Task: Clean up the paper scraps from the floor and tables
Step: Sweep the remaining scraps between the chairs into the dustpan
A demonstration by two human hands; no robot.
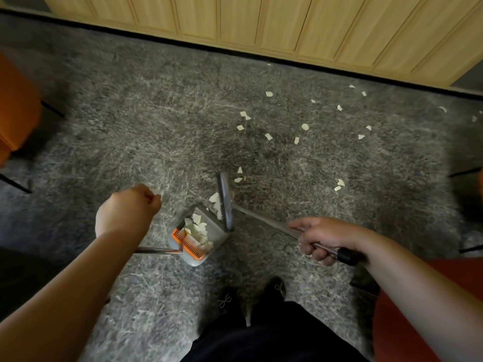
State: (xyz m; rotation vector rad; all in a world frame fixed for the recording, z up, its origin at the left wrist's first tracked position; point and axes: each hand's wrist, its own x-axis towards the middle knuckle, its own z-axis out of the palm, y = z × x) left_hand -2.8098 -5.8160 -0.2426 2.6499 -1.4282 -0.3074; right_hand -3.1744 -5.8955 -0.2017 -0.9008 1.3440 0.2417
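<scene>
My right hand (324,237) grips the metal broom handle (261,218) just below its black end grip. The grey broom head (226,202) stands at the mouth of the grey dustpan (218,228), pressing a few scraps against its edge. Inside the pan, beside an orange comb (188,242), lies a heap of paper scraps (198,231). My left hand (125,210) is curled into a fist; the dustpan's metal handle (156,250) runs under its wrist. Several loose scraps (269,137) lie scattered on the grey carpet (156,113) beyond the broom and to the right.
A wooden panelled wall (287,27) with a black skirting runs along the far side. An orange chair (15,105) with black legs stands at the left, another orange seat (405,322) at the lower right. My dark shoes (274,288) are just behind the dustpan.
</scene>
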